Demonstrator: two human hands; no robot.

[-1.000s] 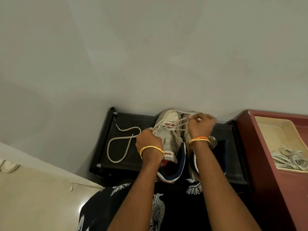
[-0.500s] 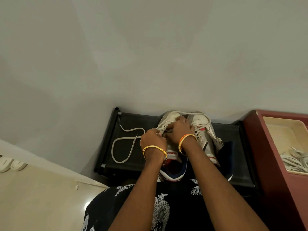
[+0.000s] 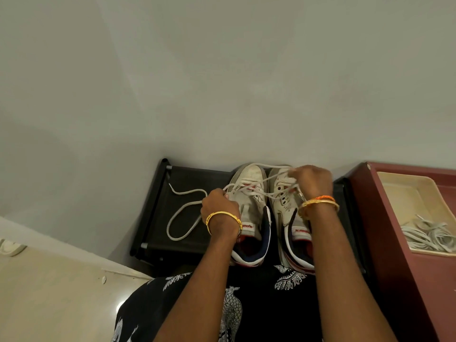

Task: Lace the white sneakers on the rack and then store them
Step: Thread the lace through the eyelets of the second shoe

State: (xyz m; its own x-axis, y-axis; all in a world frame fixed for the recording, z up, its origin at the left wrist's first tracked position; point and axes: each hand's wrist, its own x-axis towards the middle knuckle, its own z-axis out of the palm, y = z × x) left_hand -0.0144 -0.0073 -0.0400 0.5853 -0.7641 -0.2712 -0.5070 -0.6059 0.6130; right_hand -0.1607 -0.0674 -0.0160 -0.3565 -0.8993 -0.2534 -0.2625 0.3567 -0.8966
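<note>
Two white sneakers with navy and red trim stand side by side on the black rack (image 3: 158, 208), toes toward the wall. The left sneaker (image 3: 249, 191) has a white lace (image 3: 269, 180) partly threaded through its eyelets. My left hand (image 3: 219, 206) pinches one end of that lace at the shoe's left side. My right hand (image 3: 312, 180) grips the other end, drawn out over the right sneaker (image 3: 283, 201). A second loose lace (image 3: 183, 213) lies looped on the rack to the left.
A dark red cabinet (image 3: 365, 218) stands right of the rack, with a cream tray (image 3: 404, 191) on top holding several spare white laces (image 3: 429, 234). A plain wall rises directly behind the rack. Pale floor lies at lower left.
My right hand moved from beside my left hand at the left sneaker's eyelets out to the right, pulling the lace taut across both shoes. My left hand stayed at the shoe's left side.
</note>
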